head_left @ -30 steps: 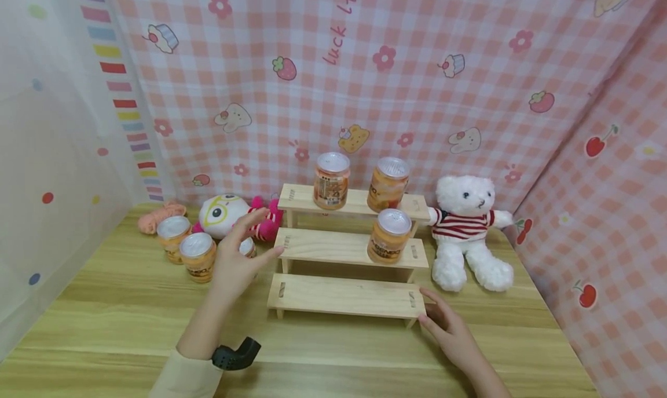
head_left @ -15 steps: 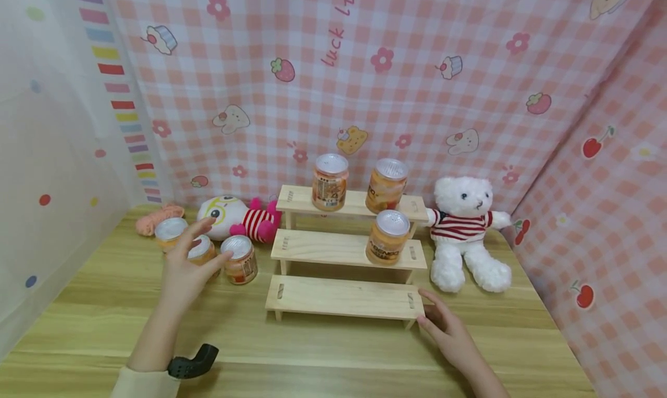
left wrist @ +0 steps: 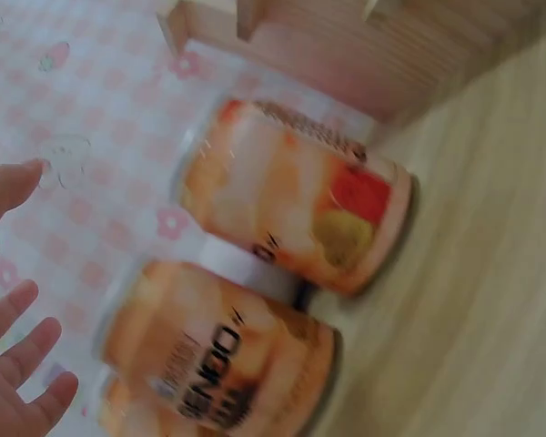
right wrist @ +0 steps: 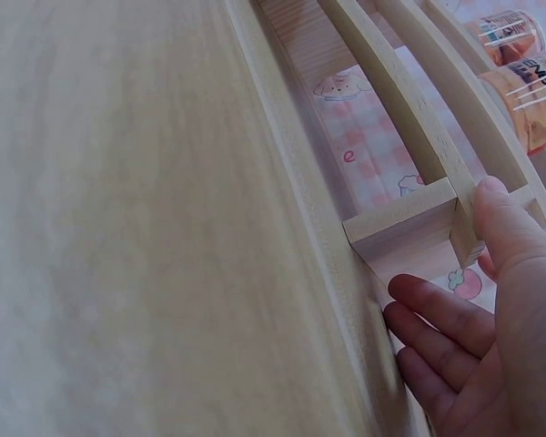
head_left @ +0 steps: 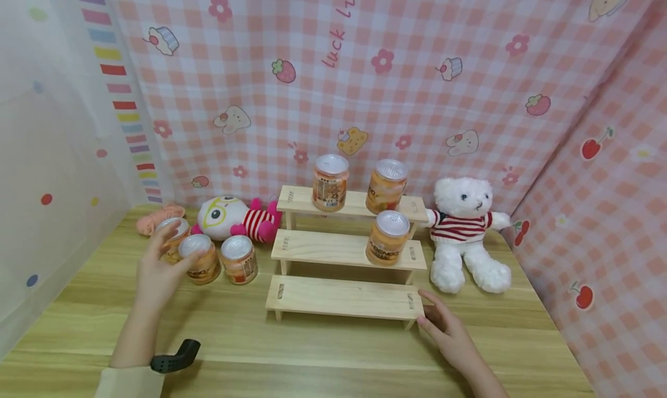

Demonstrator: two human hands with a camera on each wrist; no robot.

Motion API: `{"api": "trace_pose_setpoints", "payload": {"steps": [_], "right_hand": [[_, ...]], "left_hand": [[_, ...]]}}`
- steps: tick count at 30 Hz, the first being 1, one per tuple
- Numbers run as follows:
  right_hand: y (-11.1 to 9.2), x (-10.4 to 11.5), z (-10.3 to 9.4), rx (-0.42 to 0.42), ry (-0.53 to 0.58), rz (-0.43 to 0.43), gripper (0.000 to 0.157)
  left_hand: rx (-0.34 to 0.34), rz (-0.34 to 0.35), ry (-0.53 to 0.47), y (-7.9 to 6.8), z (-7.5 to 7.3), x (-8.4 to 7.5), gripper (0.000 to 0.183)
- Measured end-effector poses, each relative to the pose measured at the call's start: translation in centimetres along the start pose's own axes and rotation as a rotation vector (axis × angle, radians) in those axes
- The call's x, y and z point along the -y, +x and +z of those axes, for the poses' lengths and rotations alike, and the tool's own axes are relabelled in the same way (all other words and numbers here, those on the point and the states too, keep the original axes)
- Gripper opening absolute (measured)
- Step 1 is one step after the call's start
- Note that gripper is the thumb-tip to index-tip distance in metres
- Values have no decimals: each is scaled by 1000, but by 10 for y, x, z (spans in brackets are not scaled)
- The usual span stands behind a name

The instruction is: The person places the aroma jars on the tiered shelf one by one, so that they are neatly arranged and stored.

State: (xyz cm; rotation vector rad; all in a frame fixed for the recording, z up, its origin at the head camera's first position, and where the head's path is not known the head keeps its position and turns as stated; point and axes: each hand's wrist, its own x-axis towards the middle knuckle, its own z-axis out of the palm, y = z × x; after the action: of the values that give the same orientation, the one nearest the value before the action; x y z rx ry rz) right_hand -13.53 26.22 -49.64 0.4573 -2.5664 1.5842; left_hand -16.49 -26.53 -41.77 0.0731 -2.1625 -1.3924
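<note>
My left hand (head_left: 158, 279) is at the left, fingers spread and thumb apart, holding nothing. It overlaps the rear-left orange-labelled can (head_left: 175, 251) and reaches the edge of the middle can (head_left: 204, 269). A third can (head_left: 241, 263) stands to their right. In the left wrist view the fingers lie left of the nearest can (left wrist: 218, 355). My right hand (head_left: 449, 334) holds the right end of the lowest step of a three-step wooden display rack (head_left: 344, 296), thumb at the front corner and forefinger at the back. Its other fingers (right wrist: 441, 314) extend loosely below.
Two cans (head_left: 330, 183) stand on the top step and one can (head_left: 388, 238) at the middle step's right. A white teddy bear (head_left: 464, 230) sits right of the rack. A pink-and-white plush doll (head_left: 224, 215) and a peach-coloured soft item (head_left: 156, 218) lie behind the left cans.
My left hand has moved left from beside the rack, past the right and middle cans, to the rear-left can. The right hand stays at the rack's end.
</note>
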Motion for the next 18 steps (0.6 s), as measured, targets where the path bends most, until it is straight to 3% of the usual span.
{"api": "trace_pose_setpoints", "payload": {"steps": [12, 18], "right_hand": [[0, 1, 0, 9, 9, 16, 52], [0, 2, -1, 6, 6, 18, 51]], "left_hand": [[46, -10, 43, -1, 1, 30, 68], [60, -34, 40, -2, 6, 37, 69]]}}
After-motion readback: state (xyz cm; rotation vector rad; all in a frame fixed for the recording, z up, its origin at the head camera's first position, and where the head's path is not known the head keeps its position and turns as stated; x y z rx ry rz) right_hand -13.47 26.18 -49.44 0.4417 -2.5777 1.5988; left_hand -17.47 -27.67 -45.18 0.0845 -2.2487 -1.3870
